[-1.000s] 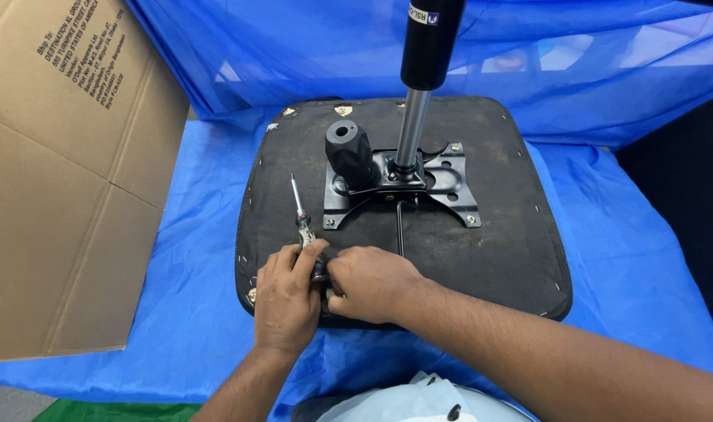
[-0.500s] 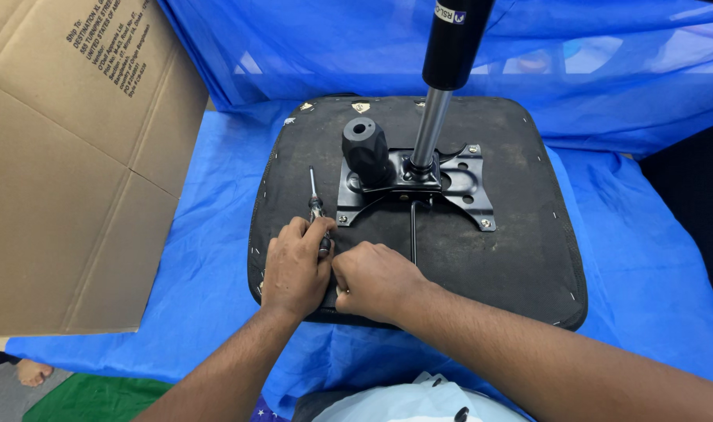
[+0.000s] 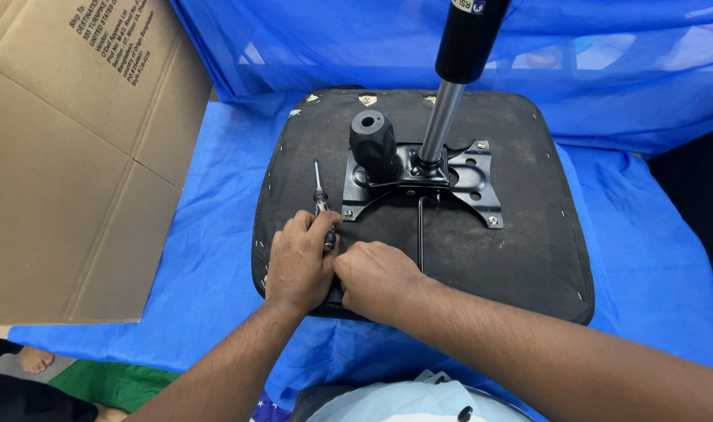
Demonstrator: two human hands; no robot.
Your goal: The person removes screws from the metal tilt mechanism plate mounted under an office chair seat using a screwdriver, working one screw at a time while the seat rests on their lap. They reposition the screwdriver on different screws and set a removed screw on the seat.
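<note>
Now we are looking down on both hands working at the near edge of an upturned black chair seat (image 3: 521, 258). Our left hand (image 3: 300, 262) is curling its fingers around the handle of a screwdriver (image 3: 322, 215), and the tool's thin shaft is pointing straight away from us, its long axis running from the knuckles toward the far side of the seat. Our right hand (image 3: 376, 277) is sitting closed, knuckles up, just beside the left and touching it; whether it is gripping anything underneath we cannot tell. So the left hand is the nearer one to the tool. Just beyond the screwdriver tip, a black metal mounting plate (image 3: 470, 184) is lying flat on the seat, with a ribbed black knob (image 3: 372, 141) standing on it and a gas lift cylinder (image 3: 458, 70) rising behind. To the left of the hands a cardboard box (image 3: 67, 172) is standing, its inside hidden from us, on a blue sheet (image 3: 208, 234).
</note>
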